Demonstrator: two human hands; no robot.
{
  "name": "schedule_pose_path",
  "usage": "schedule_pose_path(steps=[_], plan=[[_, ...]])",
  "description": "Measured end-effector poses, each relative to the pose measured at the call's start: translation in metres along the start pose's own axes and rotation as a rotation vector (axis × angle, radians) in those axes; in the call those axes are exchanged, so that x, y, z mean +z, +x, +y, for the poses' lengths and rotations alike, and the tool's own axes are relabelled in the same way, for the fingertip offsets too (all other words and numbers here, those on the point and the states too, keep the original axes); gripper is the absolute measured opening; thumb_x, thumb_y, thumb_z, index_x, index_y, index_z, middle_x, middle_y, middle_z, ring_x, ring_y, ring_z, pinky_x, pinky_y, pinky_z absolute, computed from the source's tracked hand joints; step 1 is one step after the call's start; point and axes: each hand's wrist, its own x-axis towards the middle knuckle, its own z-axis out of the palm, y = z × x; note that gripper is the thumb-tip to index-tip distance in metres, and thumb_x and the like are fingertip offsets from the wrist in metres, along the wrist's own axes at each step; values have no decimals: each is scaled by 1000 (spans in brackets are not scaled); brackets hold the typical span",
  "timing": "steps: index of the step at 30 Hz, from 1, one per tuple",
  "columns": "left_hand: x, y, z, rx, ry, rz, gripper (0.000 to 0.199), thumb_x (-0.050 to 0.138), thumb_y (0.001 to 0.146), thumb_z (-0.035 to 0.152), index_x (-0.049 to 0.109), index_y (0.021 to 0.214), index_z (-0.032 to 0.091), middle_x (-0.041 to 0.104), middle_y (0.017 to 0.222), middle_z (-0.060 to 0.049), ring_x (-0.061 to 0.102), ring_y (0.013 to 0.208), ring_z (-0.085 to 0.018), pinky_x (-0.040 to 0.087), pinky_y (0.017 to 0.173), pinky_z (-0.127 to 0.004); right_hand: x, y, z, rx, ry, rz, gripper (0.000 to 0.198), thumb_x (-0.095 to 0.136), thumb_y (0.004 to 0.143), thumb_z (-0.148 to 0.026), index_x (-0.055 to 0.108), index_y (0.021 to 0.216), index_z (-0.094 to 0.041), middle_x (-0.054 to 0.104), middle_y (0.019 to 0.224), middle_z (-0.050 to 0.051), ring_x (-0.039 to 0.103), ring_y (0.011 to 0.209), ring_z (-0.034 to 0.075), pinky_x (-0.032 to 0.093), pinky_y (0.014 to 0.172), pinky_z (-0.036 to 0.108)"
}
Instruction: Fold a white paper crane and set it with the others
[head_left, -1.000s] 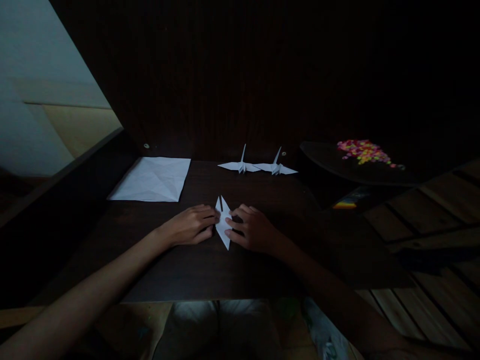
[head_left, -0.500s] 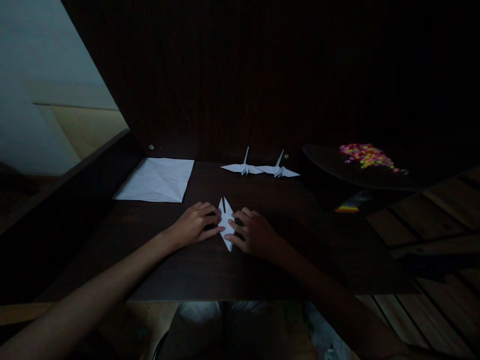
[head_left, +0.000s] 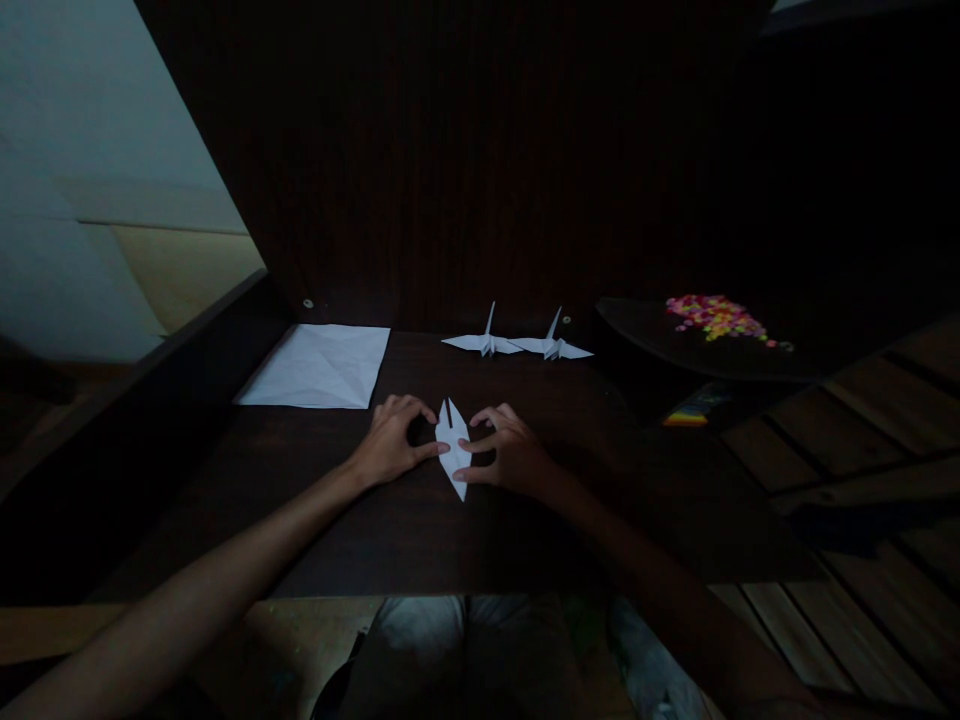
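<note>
A white folded paper (head_left: 453, 447) lies on the dark desk in front of me, a narrow diamond with a slit between its two upper points. My left hand (head_left: 391, 438) holds it from the left, thumb on its face and index fingertip at its upper left edge. From the right, my right hand (head_left: 511, 452) presses the paper with thumb and index finger, its other fingers curled off the edge. Behind it, two white origami cranes (head_left: 487, 345) (head_left: 553, 348) stand side by side, their wings meeting. To the far left lies a creased white paper sheet (head_left: 319, 367).
At the right, a dark curved shelf (head_left: 637, 325) carries a pile of small colourful pieces (head_left: 716, 317). Below it sits a dark item with a yellow-orange edge (head_left: 686, 418). A raised side board (head_left: 150, 375) bounds the desk's left, and a tall panel (head_left: 450, 160) its back.
My left fingers have arched away from the desk, with the thumb still on the folded paper. My right fingers have shifted slightly on it. The whole view has tilted a little.
</note>
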Motion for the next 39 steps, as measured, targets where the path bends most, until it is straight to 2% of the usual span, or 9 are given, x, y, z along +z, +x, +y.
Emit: schedule_pose_path(steps=[3, 8, 11, 15, 21, 25, 29, 35, 39], plan=[[2, 1, -4, -82, 63, 3, 52, 74, 66, 57, 59, 101, 21, 59, 107, -7, 48, 101, -29, 37, 88, -48, -4, -1, 0, -6, -31, -42, 58, 81, 52, -60, 75, 100, -27, 58, 114, 8, 48, 102, 25, 46, 84, 42], [2, 2, -10, -58, 101, -3, 65, 69, 65, 66, 59, 110, 20, 56, 120, -10, 45, 110, -32, 35, 92, -53, -10, -3, 0, -50, -22, -100, 74, 81, 46, -64, 71, 109, -26, 57, 119, 9, 47, 108, 27, 43, 90, 45], [1, 3, -10, -42, 97, -23, 65, 67, 67, 66, 59, 113, 20, 55, 123, -11, 44, 113, -33, 34, 94, -55, -10, -1, 0, -41, 71, -91, 59, 81, 58, -56, 71, 108, -25, 58, 119, 7, 49, 108, 24, 43, 93, 42], [0, 3, -8, -45, 75, -37, 63, 68, 68, 64, 59, 113, 20, 55, 125, -11, 43, 117, -34, 33, 96, -55, -3, 5, 3, 103, 125, 75, 27, 68, 81, -36, 70, 102, -18, 61, 106, 8, 53, 100, 20, 43, 93, 40], [2, 2, -6, -3, 77, -29, 56, 68, 71, 59, 62, 112, 21, 56, 125, -10, 43, 117, -33, 33, 98, -54, 7, 10, 4, 234, 132, 94, 24, 69, 79, -31, 69, 96, -15, 61, 103, 10, 54, 99, 23, 42, 91, 41], [4, 2, -3, -4, 58, -42, 53, 68, 73, 55, 61, 112, 21, 58, 123, -9, 45, 117, -32, 33, 99, -52, 8, 12, 4, 272, 310, 87, 17, 69, 75, -23, 66, 90, -17, 64, 94, 5, 57, 89, 19, 45, 81, 35], [5, 2, 2, -56, -29, -26, 54, 68, 75, 48, 56, 119, 20, 59, 120, -10, 47, 117, -31, 35, 99, -49, 14, 15, 5, 344, 676, 111, 24, 72, 69, -26, 59, 88, -18, 63, 85, 2, 58, 76, 15, 45, 67, 29], [2, 3, 13, -103, -442, 12, 57, 68, 77, 37, 46, 127, 18, 67, 98, -5, 62, 92, -20, 46, 88, -37, 20, 16, 0, 355, 1070, 242, 45, 80, 59, -30, 51, 93, -21, 61, 79, -1, 58, 63, 11, 48, 61, 26], [0, 3, 23, -136, -620, 12, 34, 69, 75, 39, 63, 99, 14, 65, 77, -1, 59, 69, -14, 47, 66, -26, 14, 17, -6, 324, 1146, 357, 48, 81, 60, -29, 50, 96, -22, 62, 79, -1, 60, 65, 12, 51, 64, 27]])
